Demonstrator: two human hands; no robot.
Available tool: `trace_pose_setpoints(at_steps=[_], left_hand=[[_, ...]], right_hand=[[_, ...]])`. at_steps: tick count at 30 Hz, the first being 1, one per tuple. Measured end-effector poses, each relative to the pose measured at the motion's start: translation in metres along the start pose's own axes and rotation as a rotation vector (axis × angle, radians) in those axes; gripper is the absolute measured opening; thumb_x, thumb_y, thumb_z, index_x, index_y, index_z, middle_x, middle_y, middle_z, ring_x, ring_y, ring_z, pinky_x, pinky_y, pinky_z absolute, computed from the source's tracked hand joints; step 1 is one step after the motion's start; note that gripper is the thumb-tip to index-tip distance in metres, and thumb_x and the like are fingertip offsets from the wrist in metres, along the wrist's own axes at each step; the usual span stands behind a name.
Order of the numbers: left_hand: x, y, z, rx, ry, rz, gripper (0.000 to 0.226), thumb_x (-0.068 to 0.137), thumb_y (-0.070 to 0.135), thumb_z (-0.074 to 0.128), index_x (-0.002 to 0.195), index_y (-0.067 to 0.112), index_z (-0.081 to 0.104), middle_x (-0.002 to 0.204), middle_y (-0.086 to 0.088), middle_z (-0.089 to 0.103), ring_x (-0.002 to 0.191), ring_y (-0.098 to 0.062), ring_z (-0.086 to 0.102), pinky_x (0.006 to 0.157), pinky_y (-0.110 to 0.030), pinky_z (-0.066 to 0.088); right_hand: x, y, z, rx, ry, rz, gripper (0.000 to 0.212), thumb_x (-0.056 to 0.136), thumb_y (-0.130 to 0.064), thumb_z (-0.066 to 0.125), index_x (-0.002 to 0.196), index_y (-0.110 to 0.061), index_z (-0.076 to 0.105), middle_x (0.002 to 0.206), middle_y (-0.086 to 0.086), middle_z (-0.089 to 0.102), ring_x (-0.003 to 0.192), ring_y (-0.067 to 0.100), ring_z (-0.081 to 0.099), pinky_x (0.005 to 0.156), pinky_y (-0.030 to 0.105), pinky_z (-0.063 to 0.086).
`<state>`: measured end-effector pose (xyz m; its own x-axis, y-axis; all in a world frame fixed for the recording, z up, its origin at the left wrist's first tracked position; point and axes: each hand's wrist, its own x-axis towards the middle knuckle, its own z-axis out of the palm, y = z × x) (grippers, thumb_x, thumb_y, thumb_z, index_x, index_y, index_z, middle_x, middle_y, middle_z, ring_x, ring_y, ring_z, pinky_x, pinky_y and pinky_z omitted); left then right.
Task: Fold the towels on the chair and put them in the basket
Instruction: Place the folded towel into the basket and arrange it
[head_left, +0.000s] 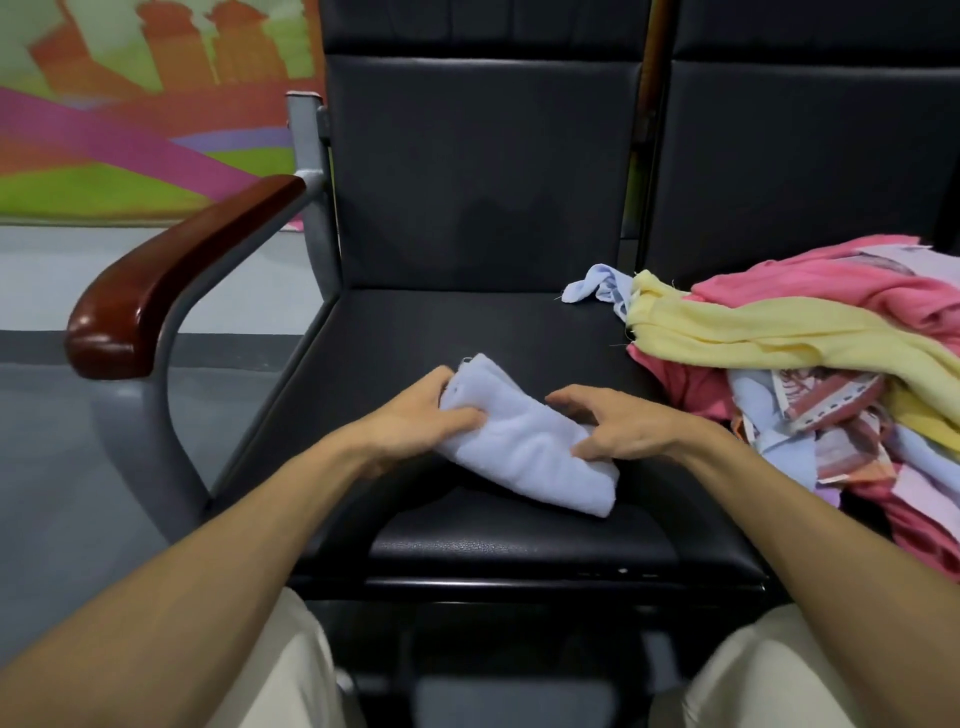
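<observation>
Blue towel (524, 447) folded on chair seat (467, 332); left hand (415, 421) grips one end, right hand (623, 431) pinches other end.

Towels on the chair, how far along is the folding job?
Early. Done: nothing visibly finished, and no basket is in view. In hand: left hand and right hand hold one light blue towel, folded small on the chair seat. Left: the unfolded pile beside it.

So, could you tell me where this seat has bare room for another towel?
Bare seat lies between the backrest and the folded blue towel, and along the front edge below it. The right side is crowded by the towel pile.
</observation>
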<state>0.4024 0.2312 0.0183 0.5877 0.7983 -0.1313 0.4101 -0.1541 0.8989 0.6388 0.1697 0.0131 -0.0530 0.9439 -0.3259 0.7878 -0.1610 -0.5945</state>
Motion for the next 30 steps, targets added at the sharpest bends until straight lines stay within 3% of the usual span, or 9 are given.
trace_pose_setpoints(at_steps=[3, 5, 9, 12, 15, 21, 26, 28, 30], left_hand=[[-0.012, 0.01, 0.001, -0.133, -0.078, 0.146, 0.042, 0.07, 0.003, 0.075, 0.103, 0.012, 0.051, 0.087, -0.009, 0.064, 0.081, -0.013, 0.059, 0.076, -0.034, 0.049], [-0.024, 0.02, 0.0, -0.168, -0.104, 0.222, 0.055, 0.071, -0.01, 0.072, 0.116, 0.016, 0.055, 0.1, -0.008, 0.068, 0.092, -0.014, 0.064, 0.081, -0.032, 0.054], [-0.05, 0.028, -0.014, -0.202, -0.003, 0.253, 0.052, 0.078, 0.0, 0.073, 0.122, 0.025, 0.063, 0.119, 0.01, 0.067, 0.111, -0.006, 0.062, 0.09, -0.023, 0.052], [-0.073, 0.029, -0.042, -0.196, 0.207, 0.237, 0.038, 0.08, 0.011, 0.075, 0.113, 0.028, 0.068, 0.107, 0.011, 0.071, 0.1, -0.002, 0.065, 0.081, -0.019, 0.05], [-0.097, 0.023, -0.078, -0.137, 0.48, 0.176, 0.028, 0.079, 0.019, 0.076, 0.106, 0.025, 0.069, 0.1, 0.006, 0.072, 0.096, -0.011, 0.067, 0.083, -0.03, 0.053], [-0.169, -0.026, -0.148, -0.439, 1.033, -0.062, 0.046, 0.065, 0.022, 0.089, 0.102, 0.011, 0.065, 0.1, -0.002, 0.068, 0.09, -0.02, 0.066, 0.073, -0.033, 0.055], [-0.275, -0.111, -0.177, -1.037, 1.0, -0.052, 0.051, 0.081, 0.02, 0.077, 0.122, -0.003, 0.059, 0.117, -0.016, 0.067, 0.104, -0.021, 0.067, 0.086, -0.034, 0.055], [-0.318, -0.151, -0.175, -1.151, 0.98, -0.092, 0.049, 0.082, 0.016, 0.073, 0.124, -0.004, 0.058, 0.122, -0.019, 0.064, 0.11, -0.024, 0.065, 0.093, -0.035, 0.053], [-0.357, -0.191, -0.166, -1.127, 0.968, -0.258, 0.039, 0.083, 0.011, 0.067, 0.118, -0.005, 0.061, 0.112, -0.021, 0.067, 0.1, -0.029, 0.068, 0.087, -0.039, 0.055]], right_hand=[[-0.025, -0.001, -0.003, 0.062, -0.101, -0.045, 0.074, 0.06, -0.011, 0.065, 0.132, -0.017, 0.05, 0.125, 0.002, 0.061, 0.114, 0.017, 0.059, 0.095, 0.036, 0.049], [-0.038, -0.009, -0.001, 0.071, -0.143, -0.077, 0.058, 0.056, -0.013, 0.062, 0.114, -0.015, 0.063, 0.112, 0.008, 0.068, 0.099, 0.017, 0.065, 0.087, 0.04, 0.052], [-0.048, -0.043, 0.006, -0.074, -0.095, -0.146, 0.032, 0.059, -0.025, 0.065, 0.091, -0.025, 0.069, 0.095, -0.001, 0.071, 0.089, 0.012, 0.064, 0.085, 0.037, 0.051], [-0.047, -0.075, 0.015, -0.159, -0.013, -0.214, 0.028, 0.072, -0.034, 0.074, 0.094, -0.019, 0.068, 0.091, -0.003, 0.069, 0.084, 0.014, 0.063, 0.079, 0.035, 0.051], [-0.046, -0.122, 0.026, -0.215, 0.081, -0.324, 0.023, 0.082, -0.037, 0.072, 0.084, -0.016, 0.062, 0.075, -0.005, 0.059, 0.066, 0.009, 0.051, 0.063, 0.024, 0.041], [-0.029, -0.232, 0.091, -0.2, 0.07, -0.486, 0.033, 0.086, -0.04, 0.068, 0.071, -0.013, 0.057, 0.067, -0.002, 0.054, 0.06, 0.011, 0.046, 0.059, 0.027, 0.037], [-0.012, -0.29, 0.195, 0.05, -0.154, -0.482, 0.027, 0.085, -0.03, 0.072, 0.08, -0.004, 0.067, 0.069, 0.003, 0.063, 0.062, 0.005, 0.056, 0.059, 0.021, 0.044], [-0.011, -0.305, 0.243, 0.094, -0.267, -0.469, 0.026, 0.086, -0.02, 0.072, 0.071, -0.001, 0.062, 0.058, -0.005, 0.058, 0.052, -0.001, 0.052, 0.05, 0.014, 0.042], [-0.006, -0.311, 0.295, 0.057, -0.389, -0.453, 0.021, 0.086, -0.017, 0.072, 0.079, 0.002, 0.066, 0.066, -0.002, 0.06, 0.058, 0.003, 0.054, 0.053, 0.017, 0.044]])
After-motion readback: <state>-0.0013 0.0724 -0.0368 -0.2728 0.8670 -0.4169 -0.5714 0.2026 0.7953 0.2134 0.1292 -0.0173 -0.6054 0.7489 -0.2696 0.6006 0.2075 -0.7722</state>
